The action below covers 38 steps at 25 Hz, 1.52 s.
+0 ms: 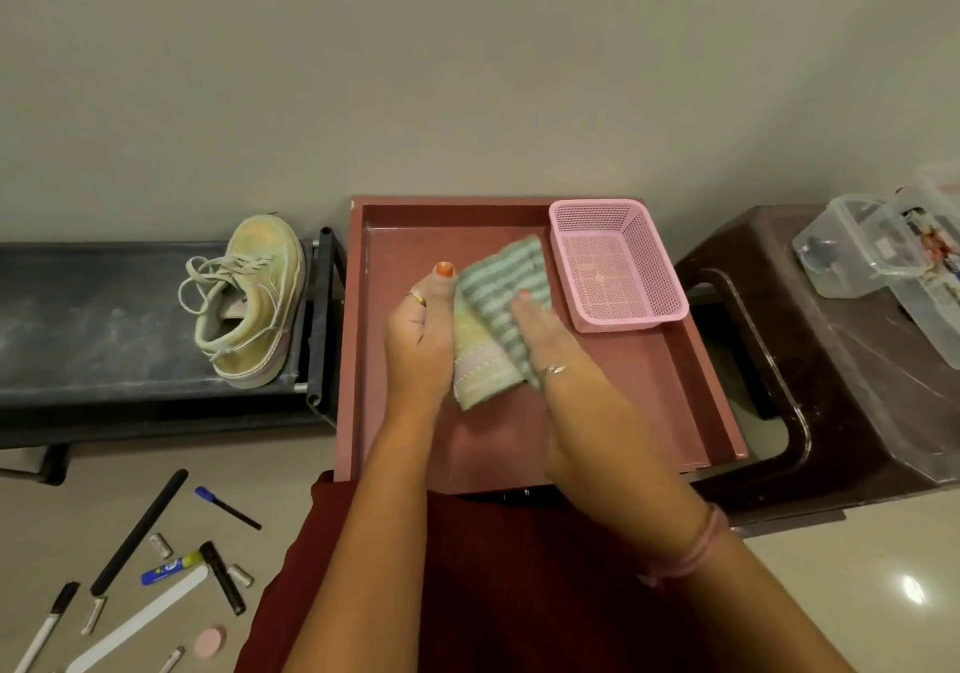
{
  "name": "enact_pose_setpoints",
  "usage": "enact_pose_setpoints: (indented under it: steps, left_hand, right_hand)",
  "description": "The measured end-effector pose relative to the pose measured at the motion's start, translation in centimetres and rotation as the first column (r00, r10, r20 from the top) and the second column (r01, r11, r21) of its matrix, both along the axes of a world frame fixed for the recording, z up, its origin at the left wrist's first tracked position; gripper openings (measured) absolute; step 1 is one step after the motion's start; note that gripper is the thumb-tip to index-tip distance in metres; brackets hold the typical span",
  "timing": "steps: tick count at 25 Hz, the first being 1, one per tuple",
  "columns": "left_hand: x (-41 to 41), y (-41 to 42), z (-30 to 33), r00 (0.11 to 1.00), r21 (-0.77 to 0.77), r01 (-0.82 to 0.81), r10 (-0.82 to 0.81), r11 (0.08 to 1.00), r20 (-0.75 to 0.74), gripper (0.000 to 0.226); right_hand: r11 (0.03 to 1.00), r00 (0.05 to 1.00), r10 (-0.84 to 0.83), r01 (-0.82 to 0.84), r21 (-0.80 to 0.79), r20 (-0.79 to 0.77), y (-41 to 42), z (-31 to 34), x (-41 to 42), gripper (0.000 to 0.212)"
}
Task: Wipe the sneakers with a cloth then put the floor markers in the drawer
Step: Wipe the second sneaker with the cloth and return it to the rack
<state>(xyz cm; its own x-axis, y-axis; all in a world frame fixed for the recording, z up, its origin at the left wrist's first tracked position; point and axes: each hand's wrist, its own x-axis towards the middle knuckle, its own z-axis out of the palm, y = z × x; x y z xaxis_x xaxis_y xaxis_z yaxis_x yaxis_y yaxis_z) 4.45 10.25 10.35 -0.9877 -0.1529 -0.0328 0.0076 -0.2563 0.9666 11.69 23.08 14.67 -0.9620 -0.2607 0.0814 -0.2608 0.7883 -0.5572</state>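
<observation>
Over the open reddish drawer, my left hand grips a pale yellow and pink sneaker, thumb pointing up. My right hand holds a green striped cloth against the shoe's right side. A second, matching sneaker lies on its side on the black shoe rack to the left. Markers lie on the floor at the lower left: a blue-capped one, a thick black one and a black-tipped white one.
An empty pink mesh basket sits in the drawer's far right corner. A brown stool with clear plastic containers stands at the right. A long black stick, a white file, several batteries and a glue stick lie among the markers.
</observation>
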Motion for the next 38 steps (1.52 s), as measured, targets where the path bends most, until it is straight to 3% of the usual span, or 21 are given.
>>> enact_pose_setpoints:
  steps: [2,3,5,7,10,12,15,17,19,20,22,23,25,28,31,33,35,38]
  left_hand:
    - [0.2,-0.4,0.3,0.999,0.100,0.019,-0.024,0.995,0.042,0.036]
    - [0.3,-0.5,0.5,0.997,0.133,0.031,-0.040,0.991,0.063,0.036]
    - [0.5,-0.2,0.6,0.995,0.139,0.026,-0.039,0.990,0.090,0.037]
    - [0.3,0.0,0.5,0.996,0.132,-0.017,0.006,0.991,0.085,0.036]
    - [0.0,0.2,0.0,0.999,0.048,-0.046,0.045,0.998,0.023,0.037]
    - [0.0,0.3,-0.4,0.998,0.009,-0.067,0.067,0.998,-0.010,0.040]
    - [0.2,0.5,-0.3,0.999,-0.032,-0.042,0.041,0.999,-0.017,0.036]
    - [0.2,1.1,0.4,0.992,0.168,-0.020,-0.002,0.986,0.128,0.031]
    - [0.2,1.8,0.5,0.982,0.259,-0.036,-0.013,0.965,0.187,0.031]
    - [0.2,2.0,0.2,0.990,0.199,-0.031,0.002,0.980,0.143,0.032]
    - [0.4,2.3,-0.3,1.000,0.029,-0.030,0.030,0.999,0.006,0.036]
    - [0.4,2.4,-0.7,0.999,-0.031,-0.044,0.044,0.999,-0.020,0.046]
    - [0.4,2.6,-0.7,0.996,-0.081,-0.088,0.086,0.993,-0.026,0.064]
    - [0.5,2.8,-0.4,0.995,-0.076,-0.101,0.101,0.992,-0.016,0.050]
    - [0.6,2.6,-0.3,0.999,0.048,-0.038,0.038,0.998,0.019,0.033]
    - [0.6,2.6,-0.6,0.999,0.032,-0.050,0.049,0.998,0.015,0.034]
    - [0.7,2.8,-0.6,0.998,-0.020,-0.057,0.058,0.998,0.005,0.043]
    - [0.9,3.0,-0.7,0.998,-0.077,-0.066,0.064,0.995,-0.020,0.064]
  right_hand:
    - [0.937,0.948,0.124,-0.015,0.349,-0.294,-1.5,-0.6,1.0,0.060]
    - [0.888,0.925,0.189,-0.019,0.459,-0.328,-1.9,-0.8,1.1,0.055]
    - [0.844,0.904,0.265,-0.049,0.534,-0.336,-1.6,-1.2,0.4,0.048]
    - [0.879,0.898,0.286,-0.108,0.465,-0.333,-0.5,-1.2,-0.9,0.051]
    - [0.998,0.998,0.057,-0.057,0.010,-0.022,1.2,-1.4,-2.1,0.075]
    - [0.992,0.996,-0.049,0.058,-0.110,0.081,1.1,-1.6,-1.1,0.072]
    - [0.993,0.988,-0.094,0.102,0.057,-0.126,-0.2,-1.5,1.5,0.057]
    - [0.941,0.940,0.038,0.080,0.329,-0.338,-1.2,-1.2,2.7,0.056]
    - [0.837,0.923,0.152,0.069,0.542,-0.353,-1.1,-1.9,2.9,0.052]
    - [0.817,0.934,0.163,0.053,0.574,-0.318,-0.5,-2.1,2.5,0.051]
    - [0.883,0.967,0.065,0.060,0.465,-0.247,0.9,-1.6,0.8,0.054]
    - [0.937,0.988,-0.044,0.092,0.336,-0.150,1.7,-0.9,-0.2,0.060]
    - [0.965,0.996,-0.069,0.083,0.251,-0.063,2.2,0.8,-1.2,0.075]
    - [0.919,0.996,-0.020,0.051,0.391,-0.084,0.6,0.7,0.0,0.062]
    - [0.784,0.988,0.083,0.016,0.620,-0.130,-0.7,0.7,0.6,0.054]
    - [0.795,0.981,0.123,-0.007,0.607,-0.150,-0.5,1.6,-0.3,0.059]
    - [0.888,0.997,0.038,-0.006,0.460,-0.061,0.9,3.3,-1.7,0.064]
    - [0.941,0.996,-0.006,-0.023,0.338,0.085,1.9,3.5,-1.2,0.068]
